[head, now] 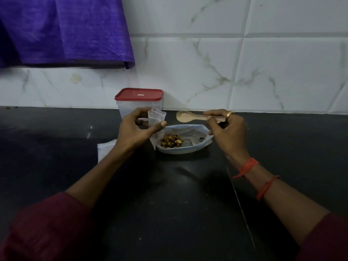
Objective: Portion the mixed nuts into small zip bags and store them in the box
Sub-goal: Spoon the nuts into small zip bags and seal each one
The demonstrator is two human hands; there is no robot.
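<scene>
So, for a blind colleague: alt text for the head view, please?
Left hand holds a small zip bag, right hand a wooden spoon, beside an open bag of mixed nuts on a dark counter. A red-lidded box stands behind.

Dark counter (56, 140) carries red-lidded box (130, 108), open nut bag (190, 148), flat bags (105, 149).

No legible text: only a tiny pale mark (140, 95) on the red lid (131, 94) of the box (128, 108), too small to read.

Mixed nuts (171, 141) in open pouch (195, 146)
</scene>
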